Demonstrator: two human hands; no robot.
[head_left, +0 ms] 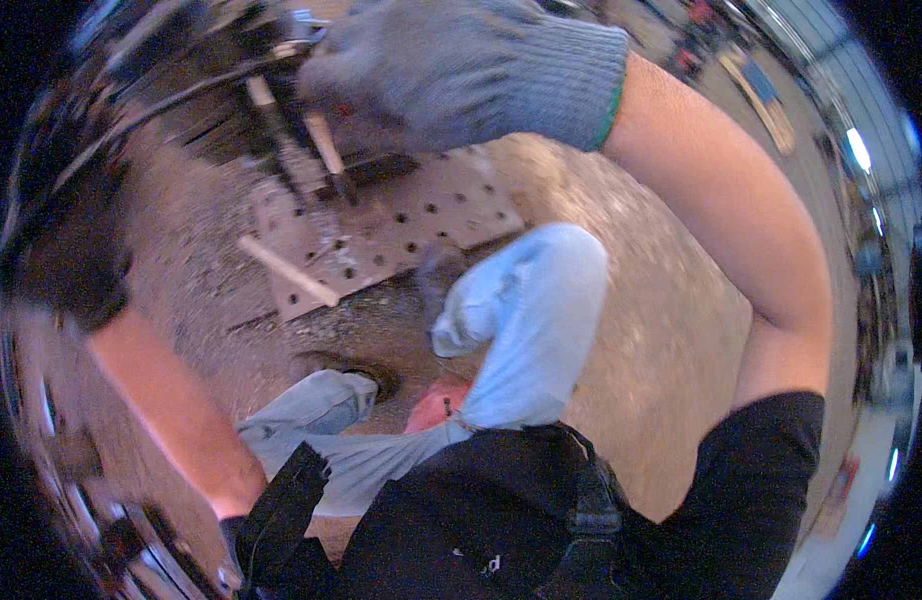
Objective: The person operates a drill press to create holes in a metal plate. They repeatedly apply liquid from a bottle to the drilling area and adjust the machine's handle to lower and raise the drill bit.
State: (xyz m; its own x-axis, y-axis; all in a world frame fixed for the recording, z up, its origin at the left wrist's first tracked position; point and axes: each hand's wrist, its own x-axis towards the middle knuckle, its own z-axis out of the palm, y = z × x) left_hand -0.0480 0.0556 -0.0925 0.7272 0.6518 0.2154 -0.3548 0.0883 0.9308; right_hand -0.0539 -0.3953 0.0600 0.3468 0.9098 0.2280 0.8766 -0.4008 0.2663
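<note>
My right hand (pixel 411 80), in a grey-blue knit glove with a green cuff edge, reaches across the top of the view. Its fingers look curled in at the left end, but what they hold is hidden and blurred. Beside them are dark metal parts (pixel 221 95) and a thin curved rod or cable (pixel 171 98). A short pale wooden bar (pixel 324 143) shows just below the glove. My left hand (pixel 66 255), in a dark glove, is at the far left, smeared and in shadow, so its fingers cannot be made out.
Below the right hand lies a flat plate (pixel 381 235) with rows of round holes. A pale stick (pixel 289 270) crosses its near left corner. My bent knee (pixel 541 290) is close to the plate, over a brown dirt floor (pixel 661 330). Pale boards (pixel 756 100) lie at the upper right.
</note>
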